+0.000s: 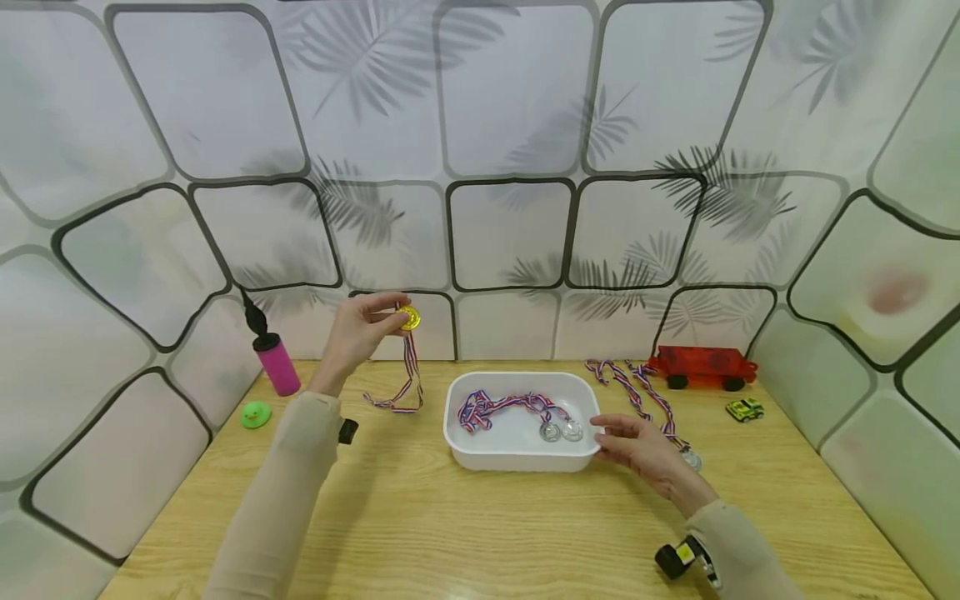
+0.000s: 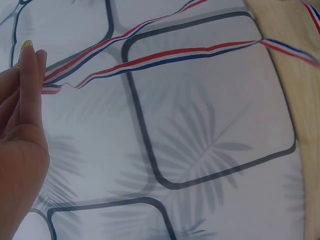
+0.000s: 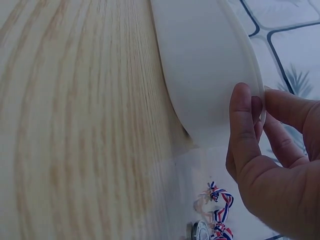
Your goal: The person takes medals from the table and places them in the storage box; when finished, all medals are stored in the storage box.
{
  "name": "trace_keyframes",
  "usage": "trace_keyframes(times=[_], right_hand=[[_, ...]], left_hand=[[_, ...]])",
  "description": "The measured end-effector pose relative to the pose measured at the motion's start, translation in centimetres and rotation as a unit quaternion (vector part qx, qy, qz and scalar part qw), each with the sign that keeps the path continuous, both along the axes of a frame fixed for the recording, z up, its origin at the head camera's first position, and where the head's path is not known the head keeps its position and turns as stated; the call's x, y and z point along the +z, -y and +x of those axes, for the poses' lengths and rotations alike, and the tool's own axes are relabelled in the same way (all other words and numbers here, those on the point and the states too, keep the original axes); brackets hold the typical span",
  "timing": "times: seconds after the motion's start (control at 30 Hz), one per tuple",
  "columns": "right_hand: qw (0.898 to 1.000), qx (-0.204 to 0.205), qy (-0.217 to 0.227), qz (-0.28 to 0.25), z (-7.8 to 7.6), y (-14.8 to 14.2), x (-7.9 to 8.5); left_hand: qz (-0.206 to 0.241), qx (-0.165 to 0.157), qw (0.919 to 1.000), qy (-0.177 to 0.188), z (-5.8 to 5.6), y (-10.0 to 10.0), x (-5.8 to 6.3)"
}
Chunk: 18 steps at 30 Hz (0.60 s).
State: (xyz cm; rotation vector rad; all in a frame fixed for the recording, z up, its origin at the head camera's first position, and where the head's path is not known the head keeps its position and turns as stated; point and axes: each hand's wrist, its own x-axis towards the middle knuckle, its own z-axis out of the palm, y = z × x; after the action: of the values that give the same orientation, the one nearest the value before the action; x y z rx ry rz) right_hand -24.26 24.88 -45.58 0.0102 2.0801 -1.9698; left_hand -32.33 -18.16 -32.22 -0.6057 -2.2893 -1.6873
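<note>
My left hand (image 1: pixel 360 333) pinches a gold medal (image 1: pixel 410 318) between thumb and fingers, raised above the table at the back left. Its red, white and blue ribbon (image 1: pixel 411 367) hangs down to the tabletop; the left wrist view shows this ribbon (image 2: pixel 165 57) stretching away from the fingers. A white plastic tub (image 1: pixel 517 461) stands mid-table, holding two silver medals (image 1: pixel 551 432) with bunched ribbons (image 1: pixel 480 410). At the tub's right end, my right hand (image 1: pixel 641 450) holds the rim, thumb against the outer wall in the right wrist view.
Right of the tub lie another silver medal (image 1: pixel 692 459) and striped ribbons (image 1: pixel 626 387). Behind them are a red toy wagon (image 1: pixel 705 364) and a small green toy car (image 1: pixel 744 409). A pink pump (image 1: pixel 277 367) and green rubber duck (image 1: pixel 256 414) stand at left. A patterned curtain (image 1: pixel 510 233) closes the back.
</note>
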Motion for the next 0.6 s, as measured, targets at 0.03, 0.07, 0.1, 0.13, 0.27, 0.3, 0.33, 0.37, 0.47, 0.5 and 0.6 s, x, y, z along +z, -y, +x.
trace_keyframes(times=[0.03, 0.07, 0.1, 0.13, 0.27, 0.3, 0.33, 0.37, 0.47, 0.5, 0.6], right_hand=[[1.0, 0.0, 0.0, 0.0, 0.0, 0.0, 0.0], [1.0, 0.002, 0.0, 0.001, 0.0, 0.0, 0.0], [1.0, 0.002, 0.0, 0.001, 0.0, 0.0, 0.0], [1.0, 0.003, -0.001, 0.0, 0.1, 0.1, 0.1], [1.0, 0.003, -0.001, -0.001, 0.1, 0.1, 0.2], [1.0, 0.001, 0.001, -0.002, 0.1, 0.1, 0.2], [1.0, 0.002, 0.001, -0.001, 0.1, 0.1, 0.3], [1.0, 0.001, 0.002, 0.0, 0.1, 0.0, 0.3], [1.0, 0.001, 0.003, 0.0, 0.2, 0.0, 0.2], [1.0, 0.001, 0.004, -0.001, 0.2, 0.0, 0.2], [1.0, 0.002, 0.003, -0.002, 0.2, 0.0, 0.1]], left_hand=[[0.0, 0.004, 1.0, -0.002, 0.0, -0.1, 0.3], [0.0, 0.007, 1.0, -0.006, -0.1, -0.2, 0.6], [0.002, 0.011, 0.9999, -0.008, -0.1, -0.3, 0.9], [0.006, 0.012, 0.9999, -0.009, 0.0, -0.4, 1.3], [0.022, 0.007, 0.9995, -0.023, 0.1, -1.1, 2.7], [0.027, 0.003, 0.9993, -0.026, 0.1, -1.4, 3.0], [0.029, 0.001, 0.9992, -0.029, 0.1, -1.6, 3.3], [0.031, 0.0, 0.999, -0.032, 0.1, -1.8, 3.6], [0.031, -0.002, 0.9987, -0.04, 0.1, -2.3, 4.3], [0.033, -0.002, 0.9985, -0.043, 0.1, -2.5, 4.6], [0.037, -0.001, 0.9979, -0.053, 0.2, -2.9, 5.2]])
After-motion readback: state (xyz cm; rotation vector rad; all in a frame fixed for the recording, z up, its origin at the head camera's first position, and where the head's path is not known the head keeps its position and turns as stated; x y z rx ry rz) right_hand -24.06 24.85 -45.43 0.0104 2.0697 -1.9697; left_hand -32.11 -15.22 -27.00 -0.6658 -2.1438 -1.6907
